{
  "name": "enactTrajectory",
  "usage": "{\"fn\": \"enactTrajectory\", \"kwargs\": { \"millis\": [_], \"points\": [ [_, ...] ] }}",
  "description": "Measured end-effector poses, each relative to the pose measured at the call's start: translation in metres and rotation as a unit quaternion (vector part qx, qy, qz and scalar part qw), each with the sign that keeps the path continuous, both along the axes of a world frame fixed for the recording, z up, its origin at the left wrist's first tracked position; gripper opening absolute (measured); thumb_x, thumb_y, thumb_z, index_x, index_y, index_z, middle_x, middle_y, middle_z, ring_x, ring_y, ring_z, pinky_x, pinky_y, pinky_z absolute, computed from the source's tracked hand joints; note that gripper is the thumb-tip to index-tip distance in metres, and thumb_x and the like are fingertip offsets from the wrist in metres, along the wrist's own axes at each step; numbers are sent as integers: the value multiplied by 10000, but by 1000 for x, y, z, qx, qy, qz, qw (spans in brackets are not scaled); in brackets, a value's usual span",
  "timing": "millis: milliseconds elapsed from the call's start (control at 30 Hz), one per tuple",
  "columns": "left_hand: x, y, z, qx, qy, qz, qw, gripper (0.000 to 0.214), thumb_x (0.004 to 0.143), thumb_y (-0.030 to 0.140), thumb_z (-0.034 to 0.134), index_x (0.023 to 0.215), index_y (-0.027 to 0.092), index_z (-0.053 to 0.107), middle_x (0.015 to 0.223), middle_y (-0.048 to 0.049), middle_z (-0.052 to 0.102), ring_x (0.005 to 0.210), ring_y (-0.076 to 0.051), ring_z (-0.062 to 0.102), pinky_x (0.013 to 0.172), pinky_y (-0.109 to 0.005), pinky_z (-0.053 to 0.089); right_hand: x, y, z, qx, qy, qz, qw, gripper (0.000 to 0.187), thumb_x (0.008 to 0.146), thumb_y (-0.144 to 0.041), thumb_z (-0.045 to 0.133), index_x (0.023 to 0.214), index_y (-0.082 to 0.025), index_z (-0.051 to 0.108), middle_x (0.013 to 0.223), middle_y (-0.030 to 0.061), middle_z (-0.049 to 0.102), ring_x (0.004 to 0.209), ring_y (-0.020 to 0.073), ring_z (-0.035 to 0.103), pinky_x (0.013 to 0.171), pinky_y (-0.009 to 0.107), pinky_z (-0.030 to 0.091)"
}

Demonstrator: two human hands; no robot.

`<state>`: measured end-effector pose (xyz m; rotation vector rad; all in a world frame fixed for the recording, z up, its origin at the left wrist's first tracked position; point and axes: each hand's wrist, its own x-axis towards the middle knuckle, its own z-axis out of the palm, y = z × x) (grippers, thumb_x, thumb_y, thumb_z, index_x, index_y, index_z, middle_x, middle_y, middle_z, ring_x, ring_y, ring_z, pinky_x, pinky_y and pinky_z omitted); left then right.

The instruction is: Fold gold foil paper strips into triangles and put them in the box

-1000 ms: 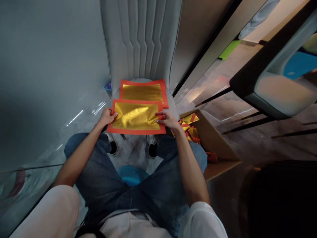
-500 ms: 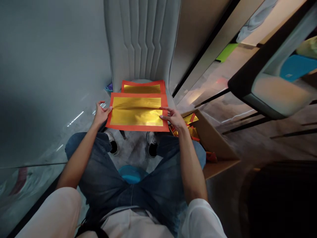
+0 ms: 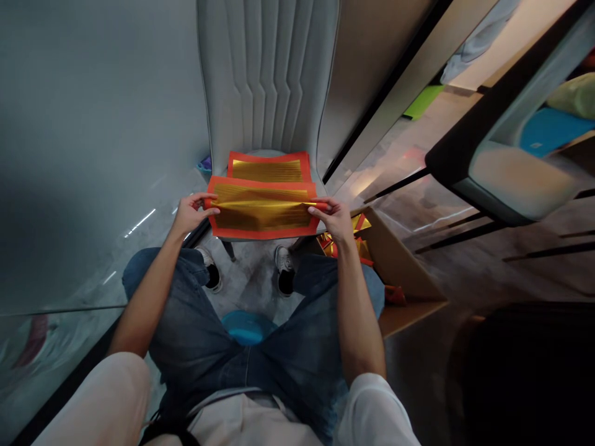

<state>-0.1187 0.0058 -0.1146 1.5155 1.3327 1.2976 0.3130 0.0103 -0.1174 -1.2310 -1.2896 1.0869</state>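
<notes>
A sheet of orange-red paper with a gold foil middle [image 3: 260, 214] is stretched between my two hands above the chair seat. My left hand [image 3: 191, 212] pinches its left edge, thumb against fingers. At the opposite edge my right hand [image 3: 332, 217] grips it the same way. A raised crease runs across the sheet from one hand to the other. Behind it, more gold-and-orange paper [image 3: 267, 168] lies on the seat of the grey chair [image 3: 267, 74]; how many sheets are there I cannot tell.
To the right of my knee stands an open cardboard box [image 3: 400, 260] holding several gold-and-red paper pieces [image 3: 365, 248]. A blue round object [image 3: 248, 327] shows between my thighs. Another chair [image 3: 488, 173] stands at the right, and a smooth grey surface [image 3: 93, 124] rises on the left.
The flat sheet has been bunched into a crosswise crease along its middle. Both hands have closed more firmly on its side edges.
</notes>
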Motion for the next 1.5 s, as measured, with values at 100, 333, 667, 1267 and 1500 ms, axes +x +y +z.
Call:
{"fn": "enactTrajectory", "kwargs": {
  "millis": [100, 333, 667, 1267, 1500],
  "points": [
    [-1, 0, -1, -18, -39, 1, 999, 575, 570, 549, 1019, 960, 180, 814, 938, -89, 796, 860, -215, 728, 883, -370, 615, 2, -3, 3, -2, 12, 3, 1000, 639, 602, -630, 974, 1073, -251, 768, 949, 39, 837, 944, 278, 813, 932, 450, 668],
    [-5, 2, 1, -19, -61, 3, 998, 508, 607, 484, 1002, 970, 171, 832, 1005, -104, 814, 896, -208, 739, 894, -352, 615, 0, -8, 9, 5, 38, -4, 999, 588, 565, -598, 1010, 990, -242, 813, 892, 41, 840, 889, 276, 812, 938, 470, 676],
    [-12, 6, -2, 67, 53, 75, 994, 315, 797, 504, 875, 895, 210, 815, 938, -69, 759, 871, -206, 686, 869, -347, 577, 2, -2, 9, 115, -78, -62, 988, 389, 715, -622, 912, 819, -260, 817, 888, 57, 742, 934, 286, 727, 889, 465, 634],
    [1, 10, -19, -58, -25, 45, 997, 696, 780, 828, 782, 1051, 187, 746, 741, -48, 735, 657, -190, 687, 589, -283, 518, -15, 5, -11, -61, -3, -3, 998, 710, 632, -933, 807, 780, -249, 685, 756, 35, 764, 716, 243, 722, 652, 363, 612],
    [-5, 8, -20, -51, -13, 25, 998, 660, 825, 772, 763, 1169, 209, 742, 781, -48, 761, 691, -210, 712, 625, -311, 550, -19, 1, -11, -78, 51, -9, 996, 673, 550, -821, 929, 838, -250, 718, 770, 18, 792, 670, 205, 726, 596, 306, 593]
  ]
}}
